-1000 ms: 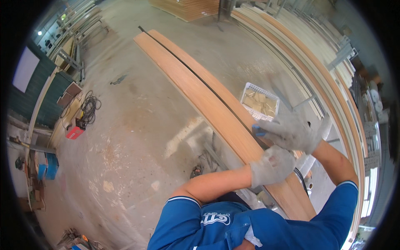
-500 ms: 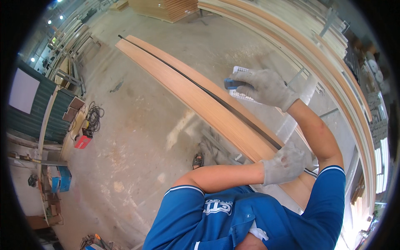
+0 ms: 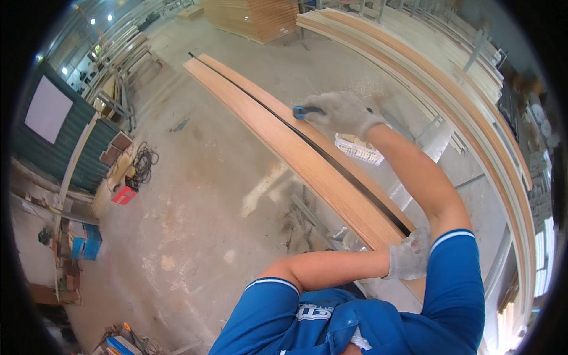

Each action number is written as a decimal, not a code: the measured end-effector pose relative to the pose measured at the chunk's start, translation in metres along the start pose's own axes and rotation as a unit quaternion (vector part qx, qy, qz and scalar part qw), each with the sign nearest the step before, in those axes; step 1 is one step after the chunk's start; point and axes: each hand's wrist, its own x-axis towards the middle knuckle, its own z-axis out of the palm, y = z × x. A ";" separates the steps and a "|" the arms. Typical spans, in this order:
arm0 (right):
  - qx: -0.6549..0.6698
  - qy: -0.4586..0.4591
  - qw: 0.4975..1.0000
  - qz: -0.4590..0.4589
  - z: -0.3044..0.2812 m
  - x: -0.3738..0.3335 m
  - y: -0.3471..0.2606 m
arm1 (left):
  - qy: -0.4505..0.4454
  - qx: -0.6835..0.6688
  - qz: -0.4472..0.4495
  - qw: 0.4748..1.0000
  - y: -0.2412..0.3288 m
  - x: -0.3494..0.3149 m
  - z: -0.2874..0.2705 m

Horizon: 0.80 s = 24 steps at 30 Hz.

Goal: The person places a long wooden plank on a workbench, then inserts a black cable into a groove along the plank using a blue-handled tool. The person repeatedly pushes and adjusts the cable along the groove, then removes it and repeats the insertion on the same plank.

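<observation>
A long light-brown wooden board (image 3: pixel 307 168) runs diagonally from the far left toward me. A narrow black strip (image 3: pixel 319 147) lies along its length. My right hand (image 3: pixel 343 112), in a grey work glove, is closed around a small blue and black hand tool (image 3: pixel 300 112), whose exact kind I cannot make out. It is over the board's right edge, partway along. My left hand (image 3: pixel 408 258), also gloved, is at the near end of the board and strip. My right upper arm partly covers it, and its fingers are hidden.
A white plastic basket (image 3: pixel 360 149) stands right of the board. Long stacked boards (image 3: pixel 426 71) curve along the right side, and a stack of panels (image 3: pixel 251 19) is at the far end. A red box (image 3: pixel 125 191) and coiled black cable (image 3: pixel 144 164) sit at left.
My right hand has moved left with the blue and black tool, from in front of the white basket to the board's edge. My left hand stays at the board's near end.
</observation>
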 end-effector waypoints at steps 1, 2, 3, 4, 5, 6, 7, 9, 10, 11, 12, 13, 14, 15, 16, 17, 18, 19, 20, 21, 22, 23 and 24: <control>-0.004 -0.018 1.000 0.005 0.006 0.016 -0.005 | 0.045 -0.066 -0.015 0.997 -0.003 -0.001 0.001; -0.010 -0.049 0.998 0.028 0.014 0.026 -0.013 | 0.011 0.088 0.015 0.996 -0.005 -0.001 0.002; -0.022 -0.049 0.999 0.002 0.018 0.035 -0.017 | -0.014 0.257 0.017 0.966 -0.006 -0.002 0.004; -0.040 -0.061 0.997 -0.006 0.018 0.045 -0.019 | -0.027 0.344 0.023 0.938 -0.007 -0.002 0.006; -0.053 -0.061 0.997 -0.021 0.019 0.048 -0.020 | -0.023 0.372 0.031 0.927 -0.008 -0.001 0.008; -0.060 -0.074 0.995 -0.030 0.019 0.048 -0.021 | -0.016 0.389 0.039 0.920 -0.008 -0.002 0.010; -0.062 -0.077 0.994 -0.047 0.019 0.044 -0.020 | -0.005 0.395 0.046 0.918 -0.010 -0.001 0.012; -0.067 -0.089 0.990 -0.082 0.014 0.028 -0.016 | 0.024 0.400 0.068 0.914 -0.015 -0.001 0.016; -0.067 -0.096 0.988 -0.098 0.011 0.015 -0.015 | 0.045 0.362 0.083 0.927 -0.018 -0.001 0.017; -0.068 -0.099 0.986 -0.115 0.006 0.002 -0.013 | 0.055 0.403 0.095 0.909 -0.020 -0.002 0.018; -0.074 -0.090 0.985 -0.127 -0.002 -0.011 -0.011 | 0.075 0.404 0.110 0.905 -0.022 -0.002 0.018; -0.076 -0.084 0.984 -0.137 -0.007 -0.030 -0.012 | 0.091 0.382 0.120 0.912 -0.024 -0.004 0.019; -0.077 -0.078 0.983 -0.147 -0.014 -0.049 -0.013 | 0.114 0.398 0.135 0.900 -0.025 -0.005 0.019; -0.088 -0.066 0.981 -0.160 -0.021 -0.067 -0.014 | 0.134 0.393 0.149 0.897 -0.025 -0.006 0.018; -0.095 -0.054 0.979 -0.171 -0.027 -0.087 -0.016 | 0.121 0.394 0.148 0.899 -0.024 -0.007 0.018; -0.101 -0.040 0.977 -0.183 -0.033 -0.107 -0.018 | 0.139 0.389 0.149 0.899 -0.021 -0.008 0.017; -0.115 -0.074 0.978 -0.160 -0.040 -0.127 -0.019 | 0.115 0.393 0.135 0.902 -0.019 -0.007 0.015; -0.125 -0.097 0.977 -0.145 -0.048 -0.146 -0.020 | 0.100 0.405 0.128 0.900 -0.015 -0.007 0.012; -0.098 -0.101 0.981 -0.133 -0.054 -0.162 -0.023 | 0.069 0.412 0.109 0.902 -0.012 -0.006 0.010; -0.066 -0.094 0.985 -0.129 -0.060 -0.177 -0.026 | 0.049 0.425 0.097 0.899 -0.008 -0.006 0.009; -0.043 -0.100 0.987 -0.120 -0.064 -0.185 -0.028 | 0.033 0.442 0.084 0.892 -0.006 -0.005 0.007; -0.027 -0.093 0.989 -0.108 -0.068 -0.192 -0.030 | 0.032 0.437 0.086 0.895 -0.004 -0.006 0.006; -0.020 -0.096 0.991 -0.089 -0.070 -0.197 -0.033 | 0.033 0.435 0.090 0.895 -0.003 -0.007 0.005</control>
